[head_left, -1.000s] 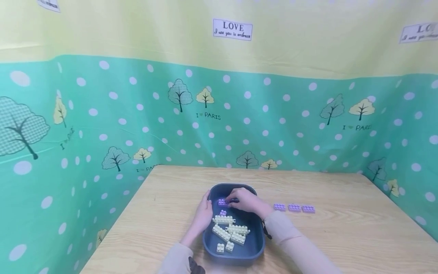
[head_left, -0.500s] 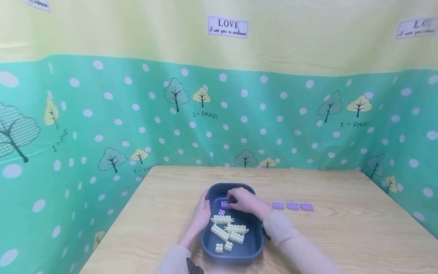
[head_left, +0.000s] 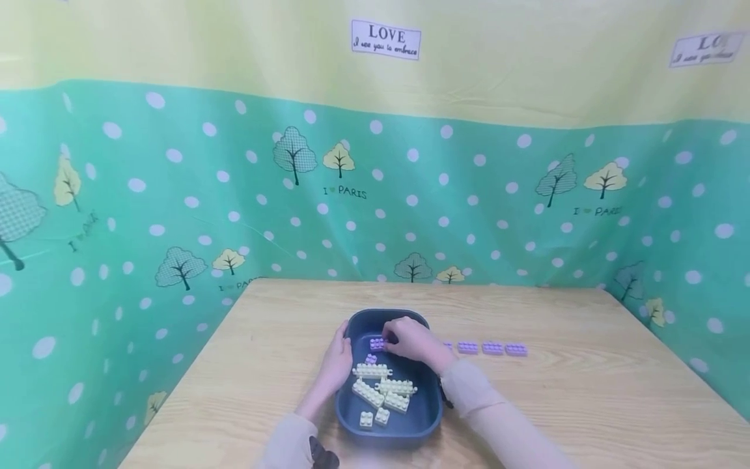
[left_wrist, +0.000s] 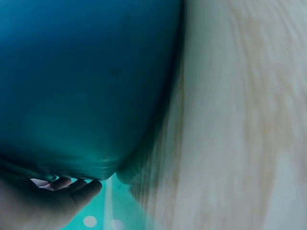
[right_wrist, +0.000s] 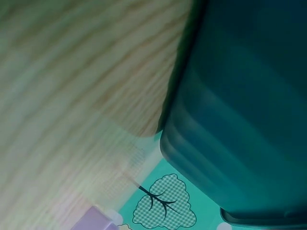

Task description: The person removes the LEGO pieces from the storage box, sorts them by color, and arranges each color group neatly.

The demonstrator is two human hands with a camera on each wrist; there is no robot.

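A dark blue plastic bin (head_left: 389, 438) stands on the table with toy building bricks inside. My left hand (head_left: 336, 359) grips its left side near the far corner; in the left wrist view the fingers (left_wrist: 85, 192) curl at the rim. My right hand (head_left: 413, 340) reaches into the far end of the bin, its fingertips pinching a purple building brick (head_left: 376, 344), partly hidden by them. A smaller purple brick (head_left: 371, 359) lies just nearer. Several cream bricks (head_left: 396, 387) fill the middle and near end. The right wrist view shows the bin's outer wall (right_wrist: 230, 120) but no fingers.
To the right of the bin, several purple bricks (head_left: 493, 348) form a row on the wooden table (head_left: 562, 391), the nearest one partly behind the right hand. A green and yellow patterned curtain (head_left: 469, 195) hangs behind and at both sides.
The head view has shifted slightly, moving the whole scene left. Between one second and half a second ago, my right fingers moved further over the purple brick. My left hand stays on the bin.
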